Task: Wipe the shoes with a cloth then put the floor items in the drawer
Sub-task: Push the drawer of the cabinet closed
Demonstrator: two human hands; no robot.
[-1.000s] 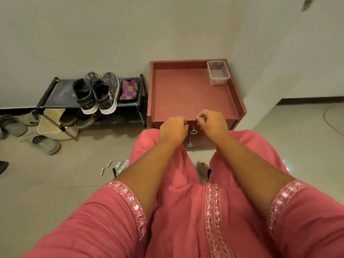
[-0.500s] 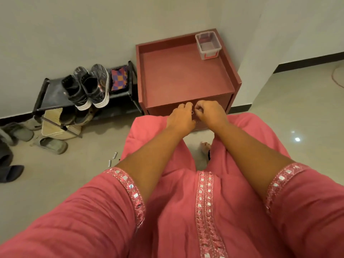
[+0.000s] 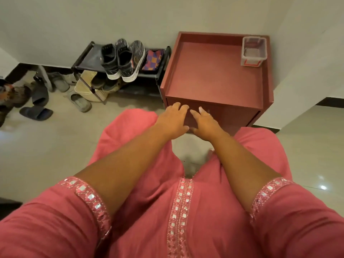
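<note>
Against drawer front (image 3: 214,116), left hand (image 3: 174,118), right hand (image 3: 204,123)

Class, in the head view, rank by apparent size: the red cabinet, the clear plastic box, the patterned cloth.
1. red cabinet
2. and 3. clear plastic box and patterned cloth look alike, so unranked.

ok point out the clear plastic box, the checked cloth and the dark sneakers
clear plastic box (image 3: 253,51), head view, its see-through bottom
checked cloth (image 3: 153,60), head view, middle of the pattern
dark sneakers (image 3: 124,60), head view, opening of one shoe
</note>
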